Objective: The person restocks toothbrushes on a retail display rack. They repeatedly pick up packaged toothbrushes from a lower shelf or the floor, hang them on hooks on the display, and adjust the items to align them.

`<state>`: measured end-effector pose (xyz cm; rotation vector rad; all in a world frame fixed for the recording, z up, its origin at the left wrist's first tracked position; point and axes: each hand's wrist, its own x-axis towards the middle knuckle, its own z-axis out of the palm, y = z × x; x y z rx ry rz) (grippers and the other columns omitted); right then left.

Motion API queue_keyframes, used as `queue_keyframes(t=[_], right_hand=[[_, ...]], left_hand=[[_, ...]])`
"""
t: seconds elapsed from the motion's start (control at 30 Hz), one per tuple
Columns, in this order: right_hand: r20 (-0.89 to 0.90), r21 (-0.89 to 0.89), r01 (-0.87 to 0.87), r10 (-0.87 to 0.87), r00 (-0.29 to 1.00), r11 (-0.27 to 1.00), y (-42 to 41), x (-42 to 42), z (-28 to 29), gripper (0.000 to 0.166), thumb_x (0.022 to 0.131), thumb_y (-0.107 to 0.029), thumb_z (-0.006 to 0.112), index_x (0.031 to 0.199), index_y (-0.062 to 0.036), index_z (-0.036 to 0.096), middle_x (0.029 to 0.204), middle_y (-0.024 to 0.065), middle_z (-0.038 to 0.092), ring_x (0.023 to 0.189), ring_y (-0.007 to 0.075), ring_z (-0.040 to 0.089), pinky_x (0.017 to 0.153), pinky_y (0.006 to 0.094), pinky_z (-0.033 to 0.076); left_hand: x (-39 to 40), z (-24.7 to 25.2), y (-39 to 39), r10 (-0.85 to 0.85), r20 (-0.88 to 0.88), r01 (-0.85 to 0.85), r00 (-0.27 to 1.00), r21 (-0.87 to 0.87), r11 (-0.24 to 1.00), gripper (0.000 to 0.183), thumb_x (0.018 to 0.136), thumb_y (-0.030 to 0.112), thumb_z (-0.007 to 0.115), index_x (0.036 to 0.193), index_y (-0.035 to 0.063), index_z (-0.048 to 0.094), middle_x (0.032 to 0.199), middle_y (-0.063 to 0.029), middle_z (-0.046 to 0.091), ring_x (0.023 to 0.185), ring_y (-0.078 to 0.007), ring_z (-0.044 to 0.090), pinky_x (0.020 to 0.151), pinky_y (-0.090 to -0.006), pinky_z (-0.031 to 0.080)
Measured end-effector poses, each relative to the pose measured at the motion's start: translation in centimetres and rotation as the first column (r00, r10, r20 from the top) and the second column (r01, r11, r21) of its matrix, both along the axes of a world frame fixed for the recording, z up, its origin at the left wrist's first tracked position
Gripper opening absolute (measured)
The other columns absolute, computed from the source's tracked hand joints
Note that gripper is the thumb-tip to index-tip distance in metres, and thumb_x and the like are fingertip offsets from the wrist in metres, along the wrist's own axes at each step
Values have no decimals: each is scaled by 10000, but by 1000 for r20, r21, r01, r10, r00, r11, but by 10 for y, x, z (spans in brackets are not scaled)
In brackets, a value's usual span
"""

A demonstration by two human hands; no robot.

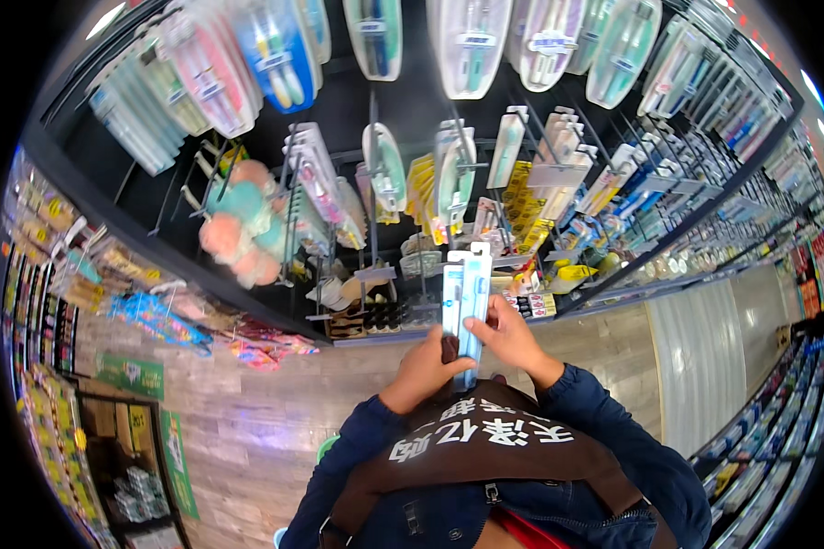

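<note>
Several slim packaged toothbrushes [465,295], white and light blue with hang tabs at the top, stand upright in front of my chest. My left hand [422,370] wraps their lower left side, its thumb across the front. A small dark brown piece [450,348] shows by its fingers; I cannot tell what it is. My right hand [511,336] grips the packs from the right, with the thumb pressed on the front one. Above and beyond my hands, more packaged toothbrushes [456,171] hang from the hooks of a black display rack [412,123].
Pink and teal bath puffs [240,219] hang on the rack's left side. Its lower shelf [378,338] holds small goods. Patterned packs [158,319] hang farther left. Stocked shelves [776,439] line the right, beyond a pale floor mat [693,364]. My brown apron [508,473] bears writing.
</note>
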<state>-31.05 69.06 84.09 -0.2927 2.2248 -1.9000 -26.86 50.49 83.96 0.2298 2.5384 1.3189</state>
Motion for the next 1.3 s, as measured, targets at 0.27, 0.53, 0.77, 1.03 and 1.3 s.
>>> queue_keyframes(t=[0.27, 0.53, 0.77, 1.03, 1.3], right_hand=[[-40, -198, 419, -434, 900, 886, 61, -82, -6, 215, 873, -69, 582, 1043, -22, 459, 853, 34, 574, 719, 76, 527, 632, 238, 441], [-182, -263, 438, -490, 853, 860, 65, -162, 5, 237, 872, -72, 573, 1074, -20, 462, 902, 45, 565, 776, 93, 513, 693, 259, 424], [-308, -204, 370, -418, 854, 906, 57, -192, 12, 271, 874, -52, 577, 1120, -28, 466, 909, 6, 530, 824, 102, 486, 725, 258, 400], [-451, -185, 391, -432, 781, 901, 59, -208, -1, 243, 877, -111, 596, 1079, -33, 484, 872, 12, 510, 785, 97, 477, 679, 266, 412], [-419, -207, 373, -427, 801, 904, 55, -208, 0, 215, 873, -98, 585, 1047, -38, 474, 823, 19, 501, 749, 112, 490, 654, 281, 413]], left_hand=[[-16, 1, -5, -9, -11, 10, 1000, 134, 991, 579, 751, 434, 716, 1000, -13, 446, 836, -224, 602, 782, -391, 599, 670, -414, 458], [-26, -3, 3, 35, -17, -32, 999, 169, 985, 544, 756, 408, 715, 978, -9, 445, 819, -236, 586, 765, -401, 580, 656, -419, 450], [-28, -4, 11, 87, -31, -82, 996, 139, 987, 510, 759, 373, 726, 979, 2, 454, 820, -205, 587, 756, -351, 577, 667, -396, 452], [-29, -5, 14, 125, -56, -118, 991, 121, 986, 523, 761, 396, 727, 926, -1, 429, 794, -228, 578, 738, -397, 570, 649, -420, 449], [-34, -15, 12, 103, -101, -91, 990, 114, 989, 520, 760, 396, 723, 938, -2, 439, 816, -205, 595, 748, -346, 592, 651, -396, 458]])
